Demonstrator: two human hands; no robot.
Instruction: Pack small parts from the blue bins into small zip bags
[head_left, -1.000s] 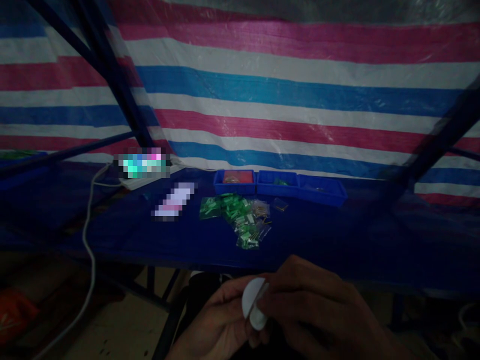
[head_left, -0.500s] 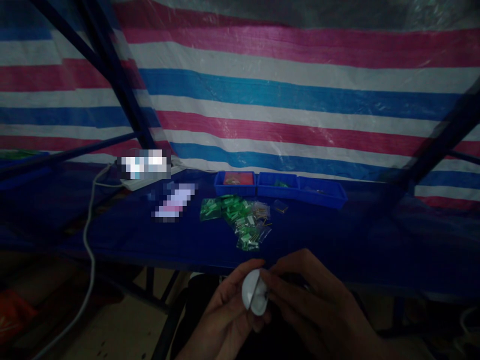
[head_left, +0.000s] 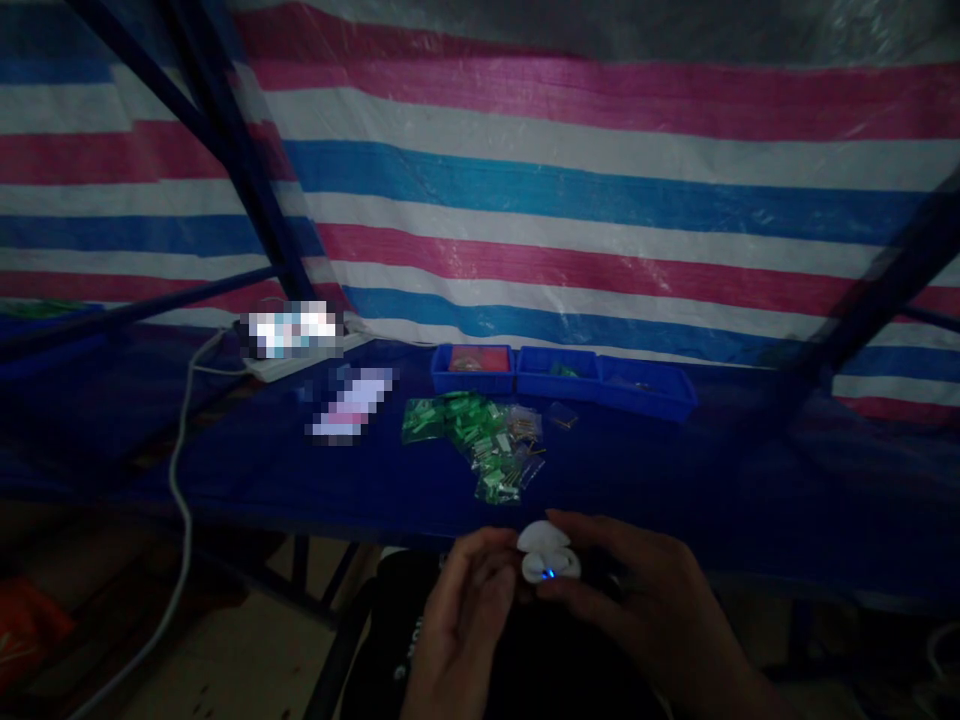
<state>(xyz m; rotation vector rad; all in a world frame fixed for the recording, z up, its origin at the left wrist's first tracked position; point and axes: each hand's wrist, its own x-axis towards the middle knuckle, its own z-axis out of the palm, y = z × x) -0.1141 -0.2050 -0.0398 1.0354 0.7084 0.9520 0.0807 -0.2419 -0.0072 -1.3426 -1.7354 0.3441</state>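
A small white earbud charging case is in my right hand, above my lap and just in front of the table edge. Its rounded lid is up, and blue lights glow inside the lower half. The fingers and thumb of that hand grip the case from the right side. Close to the left of the case is my left hand, its fingers curled in towards the thumb. Whether something small sits in those fingers is hidden, and I cannot tell if its fingertips touch the case.
On the blue table lies a pile of green and clear small packets. Behind it stand blue bins in a row. To the left are a blurred-out phone-like thing, a power strip and a white cable. Striped sheeting hangs behind.
The white case has swung open wider, now showing blue lights, and moved slightly right in my right hand. My left hand has come off its left side and curled its fingers.
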